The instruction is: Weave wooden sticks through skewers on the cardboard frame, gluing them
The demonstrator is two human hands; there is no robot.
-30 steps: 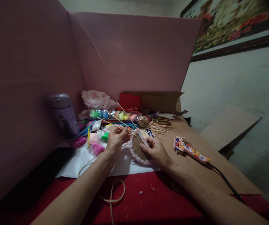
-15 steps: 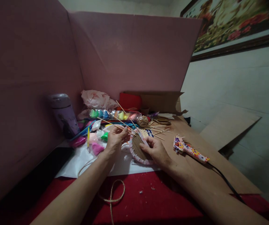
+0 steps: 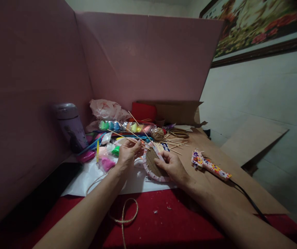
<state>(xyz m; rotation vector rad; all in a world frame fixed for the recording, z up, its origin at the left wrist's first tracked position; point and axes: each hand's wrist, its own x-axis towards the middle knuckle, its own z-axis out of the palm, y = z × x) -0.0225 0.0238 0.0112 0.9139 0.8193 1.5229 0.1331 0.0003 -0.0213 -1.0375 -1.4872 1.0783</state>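
A round cardboard disc (image 3: 154,164) with a pale pink fabric edge is tilted in front of me. My right hand (image 3: 171,166) is closed on its right rim, thumb on the brown face. At the disc's upper left, my left hand (image 3: 130,152) pinches a thin wooden stick (image 3: 118,135), whose right end meets the rim. More sticks, such as a long wooden stick (image 3: 137,123), fan up and away from the top edge. Fingers hide part of where the sticks meet the disc.
A floral hot glue gun (image 3: 210,166) with a black cord lies at right on a cardboard sheet (image 3: 252,197). Behind are loose sticks (image 3: 178,141), a twine ball (image 3: 157,134) and coloured clay packs (image 3: 125,127). A purple bottle (image 3: 72,128) stands left; twine (image 3: 124,221) lies on red cloth.
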